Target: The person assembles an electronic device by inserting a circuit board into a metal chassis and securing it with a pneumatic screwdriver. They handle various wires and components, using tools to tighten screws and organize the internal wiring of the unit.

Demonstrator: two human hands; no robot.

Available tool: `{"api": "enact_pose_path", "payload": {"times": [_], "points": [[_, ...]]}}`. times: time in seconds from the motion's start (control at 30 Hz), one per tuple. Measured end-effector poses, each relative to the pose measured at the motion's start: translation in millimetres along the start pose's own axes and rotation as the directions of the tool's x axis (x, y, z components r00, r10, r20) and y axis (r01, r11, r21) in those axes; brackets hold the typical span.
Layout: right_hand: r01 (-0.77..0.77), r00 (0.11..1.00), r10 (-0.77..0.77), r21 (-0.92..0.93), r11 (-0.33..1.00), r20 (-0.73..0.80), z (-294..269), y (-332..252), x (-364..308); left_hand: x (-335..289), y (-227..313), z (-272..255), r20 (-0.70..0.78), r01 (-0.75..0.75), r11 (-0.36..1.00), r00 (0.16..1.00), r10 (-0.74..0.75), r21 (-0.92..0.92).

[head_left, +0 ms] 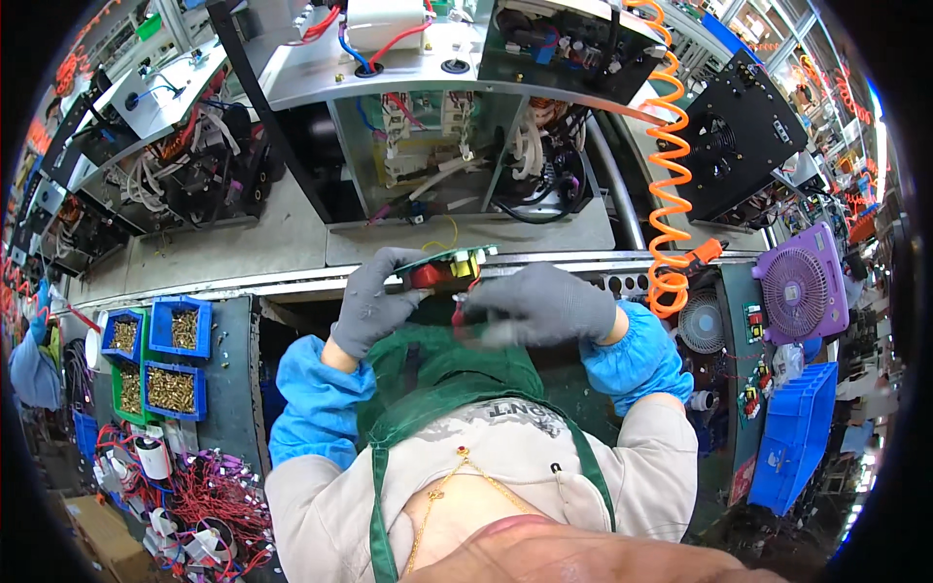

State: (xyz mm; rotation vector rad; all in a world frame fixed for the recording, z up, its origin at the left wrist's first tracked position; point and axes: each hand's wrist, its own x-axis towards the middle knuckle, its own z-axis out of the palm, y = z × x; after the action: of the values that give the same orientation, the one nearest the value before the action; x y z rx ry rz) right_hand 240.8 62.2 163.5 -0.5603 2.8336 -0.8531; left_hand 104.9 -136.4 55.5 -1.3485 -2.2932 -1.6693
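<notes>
By the bench, left grip pinches a circuit board; right grip blurred, unclear.

a purple fan stands near a blue bin.

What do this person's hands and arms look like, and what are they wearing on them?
The left hand and right hand wear matching gray gloves. Loose, wrinkled bright-blue sleeve covers, gathered at the ends, wrap the forearms. Above them are pale beige sleeves. The right fingers are too blurred for detail.
</notes>
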Motion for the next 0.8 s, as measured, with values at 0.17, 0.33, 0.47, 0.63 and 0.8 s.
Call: {"api": "enact_pose_path", "payload": {"times": [0.17,0.33,0.47,0.63,0.8], "points": [[-0.158,0.618,0.151,0.067,0.985,-0.772,-30,65,56,6,-10,-17,-0.136,0.162,0.688,0.924,-0.357,-0.707],[-0.245,0.660,0.213,0.061,0.968,-0.720,-39,74,89,33,7,-26,-0.123,0.010,0.485,0.962,-0.242,-0.874],[-0.036,0.716,0.325,0.433,0.901,-0.618,-46,66,72,51,-3,-14,-0.095,0.022,0.637,0.984,-0.149,-0.770],[0.046,0.850,0.282,0.596,0.802,-0.445,-35,61,44,70,-4,2,-0.131,-0.113,0.944,0.988,0.076,-0.309],[0.120,0.822,-0.102,-0.005,0.993,-0.560,-22,17,38,74,3,3,-0.163,-0.293,0.954,0.940,0.298,0.057]]}}
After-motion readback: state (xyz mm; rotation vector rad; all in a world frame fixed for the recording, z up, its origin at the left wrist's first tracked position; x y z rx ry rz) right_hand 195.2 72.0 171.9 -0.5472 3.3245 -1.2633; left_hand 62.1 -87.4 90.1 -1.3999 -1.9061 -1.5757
